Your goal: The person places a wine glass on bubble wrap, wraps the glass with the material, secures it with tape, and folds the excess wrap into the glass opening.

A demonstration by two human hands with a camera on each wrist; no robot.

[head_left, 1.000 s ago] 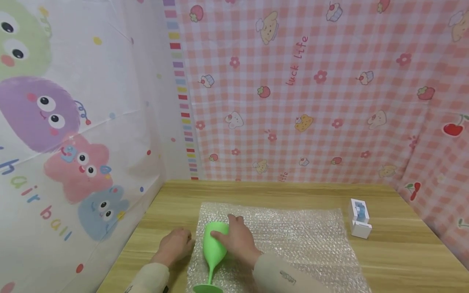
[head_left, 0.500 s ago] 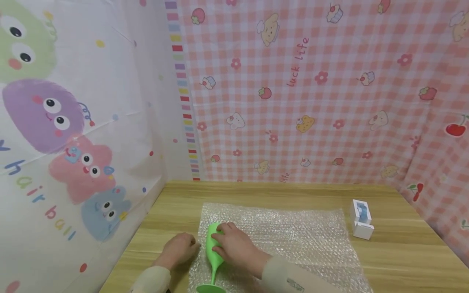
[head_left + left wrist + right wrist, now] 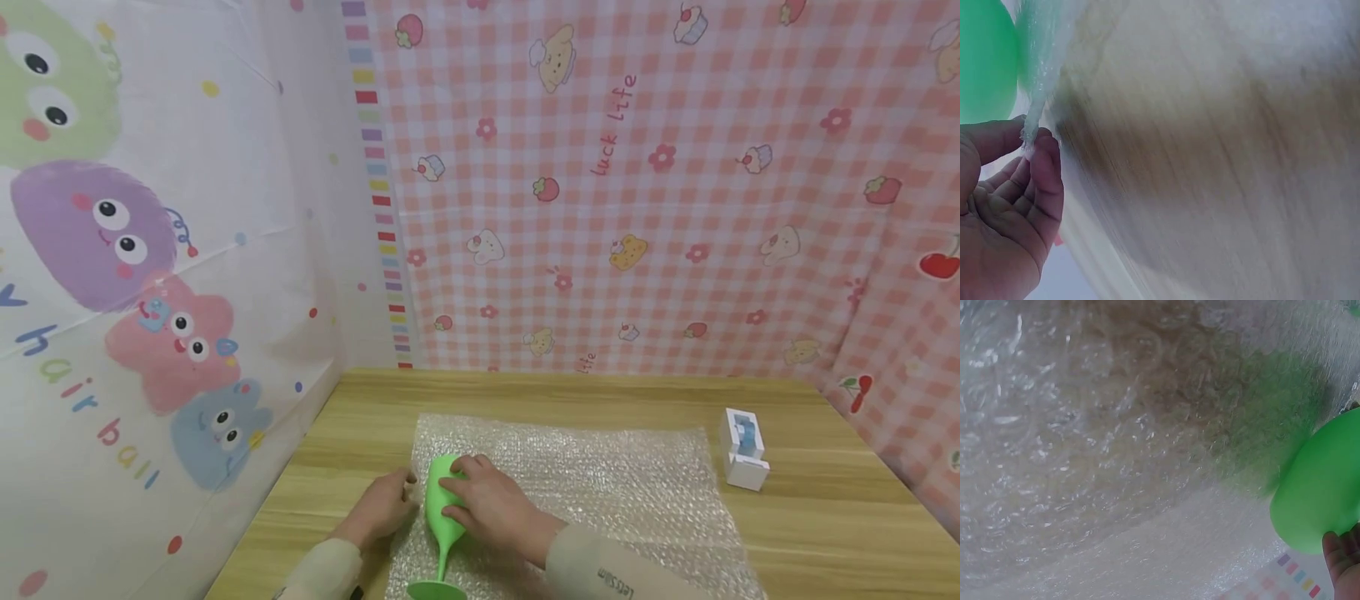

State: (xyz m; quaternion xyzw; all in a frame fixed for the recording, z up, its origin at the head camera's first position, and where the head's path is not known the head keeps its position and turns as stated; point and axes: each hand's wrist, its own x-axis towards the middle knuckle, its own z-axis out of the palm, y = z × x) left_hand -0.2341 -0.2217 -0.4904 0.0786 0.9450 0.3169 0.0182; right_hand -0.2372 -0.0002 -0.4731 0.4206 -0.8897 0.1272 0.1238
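A green plastic goblet (image 3: 441, 508) lies on its side near the left edge of a bubble wrap sheet (image 3: 600, 479), its foot towards me. My right hand (image 3: 497, 504) holds the goblet's bowl, fingers and thumb bent over it from the right. In the right wrist view, fingertips (image 3: 1335, 556) touch the green bowl (image 3: 1316, 500). My left hand (image 3: 384, 505) is at the sheet's left edge, beside the bowl. The left wrist view shows its thumb and index finger pinching the edge of the bubble wrap (image 3: 1035, 112).
A white tape dispenser (image 3: 744, 450) with a blue roll stands at the right on the wooden table (image 3: 817, 517). Behind the table hangs a pink checked cloth (image 3: 570, 217), and a white printed cloth (image 3: 255, 150) covers the left side.
My right hand has shifted over the goblet's bowl, and the goblet has rolled slightly rightwards. My left hand has moved right to the sheet's edge.
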